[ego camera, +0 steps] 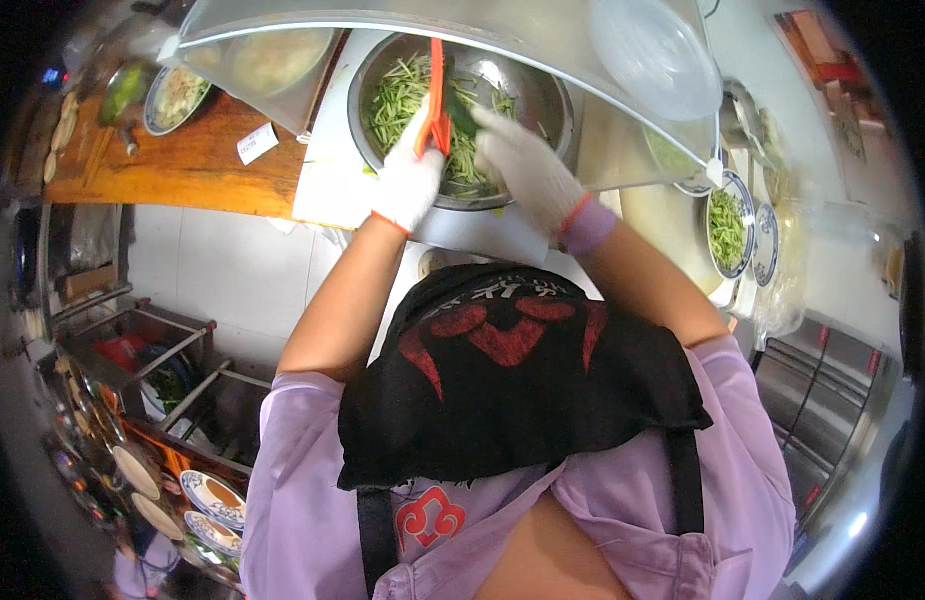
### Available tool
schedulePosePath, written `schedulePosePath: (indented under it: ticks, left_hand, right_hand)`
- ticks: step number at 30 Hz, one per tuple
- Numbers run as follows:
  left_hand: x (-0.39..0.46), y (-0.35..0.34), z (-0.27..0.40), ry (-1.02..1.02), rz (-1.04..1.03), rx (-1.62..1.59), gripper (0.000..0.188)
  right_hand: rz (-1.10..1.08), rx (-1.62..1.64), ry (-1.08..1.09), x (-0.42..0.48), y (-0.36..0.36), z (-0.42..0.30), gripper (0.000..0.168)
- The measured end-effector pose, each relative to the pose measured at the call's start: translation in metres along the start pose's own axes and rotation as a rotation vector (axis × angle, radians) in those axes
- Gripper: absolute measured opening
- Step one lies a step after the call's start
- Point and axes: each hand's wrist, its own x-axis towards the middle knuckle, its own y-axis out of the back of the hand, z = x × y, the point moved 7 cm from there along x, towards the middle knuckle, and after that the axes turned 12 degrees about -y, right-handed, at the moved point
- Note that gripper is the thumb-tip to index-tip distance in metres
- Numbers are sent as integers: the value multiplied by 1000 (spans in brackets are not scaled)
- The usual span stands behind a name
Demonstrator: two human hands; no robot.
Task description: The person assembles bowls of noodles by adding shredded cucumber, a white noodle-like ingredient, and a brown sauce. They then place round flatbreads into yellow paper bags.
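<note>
My left hand (413, 176), in a white knit glove, grips the handle of an orange grater-like slicer (437, 97) above a wide metal bowl (355, 127). Shredded green vegetable (396, 94), probably cucumber, lies in the bowl. My right hand (526, 161), gloved too and blurred, is at the slicer's right side with its fingers by a dark green cucumber piece (458, 112). Whether the fingers close on that piece cannot be told. The cover's edge hides the slicer's far end.
A clear-sided cover (507, 49) arches over the bowl's far side. Left, a wooden counter (229, 169) bears a paper slip (257, 143) and a patterned bowl of food (175, 101). Another patterned bowl of green shreds (727, 229) stands at right. Metal racks (177, 375) are low at left.
</note>
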Motion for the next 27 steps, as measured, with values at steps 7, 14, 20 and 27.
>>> schedulePosePath:
  ticks: [7, 14, 20, 27]
  left_hand:
    - [-26, -21, 21, -68, -45, 68, 67]
    - [-13, -16, 36, -17, -30, 0, 63]
    - [-30, -17, 49, -119, -144, 87, 62]
    - [-9, -16, 19, 23, 29, -345, 63]
  right_hand:
    - [52, -151, 260, 76, 44, 34, 37]
    - [243, 53, -80, 18, 17, 5, 45]
    - [293, 174, -26, 65, 43, -6, 34]
    - [267, -38, 41, 35, 32, -12, 31]
